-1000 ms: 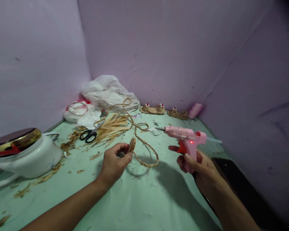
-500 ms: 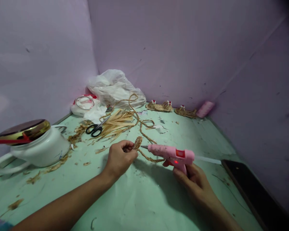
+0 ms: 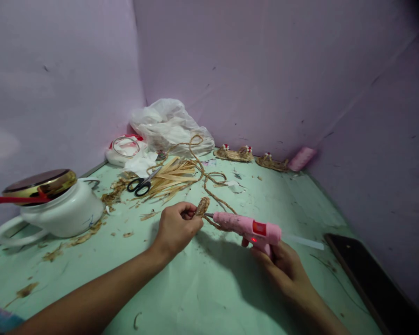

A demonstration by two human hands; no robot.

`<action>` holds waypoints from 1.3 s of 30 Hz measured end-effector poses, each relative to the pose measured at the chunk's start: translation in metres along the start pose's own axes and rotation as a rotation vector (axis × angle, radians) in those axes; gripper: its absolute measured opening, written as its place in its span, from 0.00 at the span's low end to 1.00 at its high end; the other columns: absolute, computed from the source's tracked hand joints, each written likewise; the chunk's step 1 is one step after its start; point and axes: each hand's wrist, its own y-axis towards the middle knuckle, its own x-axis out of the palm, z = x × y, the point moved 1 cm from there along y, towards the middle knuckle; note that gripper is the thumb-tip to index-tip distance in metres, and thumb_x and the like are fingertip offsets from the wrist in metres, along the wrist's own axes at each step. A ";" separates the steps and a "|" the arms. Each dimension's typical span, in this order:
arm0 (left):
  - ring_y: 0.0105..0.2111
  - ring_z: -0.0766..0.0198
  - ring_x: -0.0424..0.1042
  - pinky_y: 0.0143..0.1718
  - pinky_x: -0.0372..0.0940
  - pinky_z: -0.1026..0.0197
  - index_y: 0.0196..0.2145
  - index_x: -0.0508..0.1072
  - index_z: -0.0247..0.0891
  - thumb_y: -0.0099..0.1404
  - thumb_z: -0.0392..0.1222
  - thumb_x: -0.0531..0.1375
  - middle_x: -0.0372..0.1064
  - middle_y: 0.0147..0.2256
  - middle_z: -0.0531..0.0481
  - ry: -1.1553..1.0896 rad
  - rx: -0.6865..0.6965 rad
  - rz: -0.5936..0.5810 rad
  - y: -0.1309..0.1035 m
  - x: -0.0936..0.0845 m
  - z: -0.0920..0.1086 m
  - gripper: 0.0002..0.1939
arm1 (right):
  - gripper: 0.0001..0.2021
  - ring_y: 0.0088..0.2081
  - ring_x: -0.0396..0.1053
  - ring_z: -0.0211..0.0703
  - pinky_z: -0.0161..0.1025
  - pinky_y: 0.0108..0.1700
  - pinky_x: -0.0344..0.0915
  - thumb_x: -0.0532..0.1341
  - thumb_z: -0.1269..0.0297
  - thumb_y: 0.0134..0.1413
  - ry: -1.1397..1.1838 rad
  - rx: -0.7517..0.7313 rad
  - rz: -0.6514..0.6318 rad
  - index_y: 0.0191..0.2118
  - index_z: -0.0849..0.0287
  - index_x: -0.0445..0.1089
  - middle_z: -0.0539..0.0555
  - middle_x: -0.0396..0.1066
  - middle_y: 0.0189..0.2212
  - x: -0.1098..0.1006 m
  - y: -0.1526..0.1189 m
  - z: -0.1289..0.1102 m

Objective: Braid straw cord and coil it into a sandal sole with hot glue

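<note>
My left hand point(image 3: 178, 225) pinches a small coil of braided straw cord point(image 3: 203, 206) just above the table. From the coil a long tail of the same cord point(image 3: 226, 204) runs back across the table in loops. My right hand point(image 3: 282, 270) is wrapped round the grip of a pink hot glue gun point(image 3: 246, 225), whose red light is lit. The gun's metal nozzle points left and is at the coil's right edge; whether it touches I cannot tell. A clear glue stick point(image 3: 305, 241) sticks out of the gun's rear.
Black-handled scissors point(image 3: 139, 185) lie by dry straw strips point(image 3: 174, 177). A white mug point(image 3: 64, 214) with a gold lid stands left, a dark phone point(image 3: 366, 284) lies right. At the back are a plastic bag point(image 3: 171, 123), woven straw pieces point(image 3: 233, 154) and a pink spool point(image 3: 302, 158).
The glue gun's nozzle has come slightly closer to the coil and lower along its edge. My left hand keeps its pinch on the coil. The whole view has shifted a little.
</note>
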 end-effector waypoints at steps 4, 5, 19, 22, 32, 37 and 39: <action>0.21 0.68 0.61 0.23 0.55 0.66 0.22 0.71 0.35 0.44 0.38 0.58 0.63 0.19 0.56 0.012 0.000 0.003 0.000 0.000 -0.001 0.05 | 0.09 0.20 0.65 0.40 0.34 0.21 0.62 0.56 0.62 0.52 0.016 0.000 -0.004 0.28 0.59 0.70 0.50 0.69 0.20 0.001 -0.001 0.003; 0.21 0.68 0.61 0.23 0.55 0.66 0.22 0.71 0.35 0.45 0.38 0.58 0.63 0.19 0.56 0.014 -0.001 0.004 0.000 0.000 -0.001 0.05 | 0.09 0.20 0.64 0.39 0.33 0.20 0.61 0.56 0.62 0.52 0.018 0.002 -0.008 0.28 0.59 0.70 0.50 0.68 0.19 0.001 -0.001 0.004; 0.22 0.68 0.62 0.25 0.57 0.66 0.24 0.73 0.34 0.44 0.38 0.57 0.64 0.20 0.55 0.045 0.004 0.005 0.000 0.001 -0.004 0.08 | 0.07 0.21 0.63 0.38 0.32 0.21 0.62 0.58 0.61 0.50 0.036 0.014 0.071 0.27 0.58 0.68 0.49 0.66 0.19 -0.001 0.002 0.005; 0.22 0.67 0.62 0.25 0.57 0.66 0.24 0.73 0.35 0.44 0.37 0.57 0.65 0.20 0.54 0.056 0.009 0.007 0.001 0.001 -0.003 0.08 | 0.07 0.22 0.62 0.38 0.32 0.23 0.62 0.58 0.61 0.51 0.040 0.024 0.067 0.28 0.58 0.68 0.49 0.65 0.20 -0.001 0.000 0.007; 0.25 0.65 0.65 0.29 0.61 0.64 0.25 0.73 0.35 0.44 0.36 0.56 0.68 0.23 0.52 0.109 0.050 0.025 -0.001 0.001 -0.001 0.09 | 0.07 0.23 0.59 0.38 0.33 0.24 0.60 0.58 0.59 0.52 0.146 0.080 0.078 0.31 0.57 0.66 0.49 0.62 0.22 -0.001 0.000 0.010; 0.26 0.64 0.67 0.31 0.63 0.63 0.26 0.73 0.36 0.44 0.36 0.56 0.70 0.24 0.52 0.138 0.073 0.035 -0.002 0.001 -0.003 0.09 | 0.06 0.23 0.56 0.38 0.33 0.24 0.58 0.58 0.60 0.52 0.175 0.105 0.065 0.30 0.57 0.66 0.48 0.60 0.22 -0.001 0.000 0.011; 0.27 0.64 0.68 0.32 0.63 0.63 0.26 0.74 0.36 0.44 0.36 0.56 0.71 0.26 0.52 0.147 0.087 0.041 -0.002 0.001 -0.003 0.09 | 0.06 0.24 0.57 0.38 0.33 0.24 0.58 0.58 0.60 0.52 0.196 0.114 0.065 0.32 0.57 0.66 0.48 0.60 0.23 -0.001 -0.001 0.013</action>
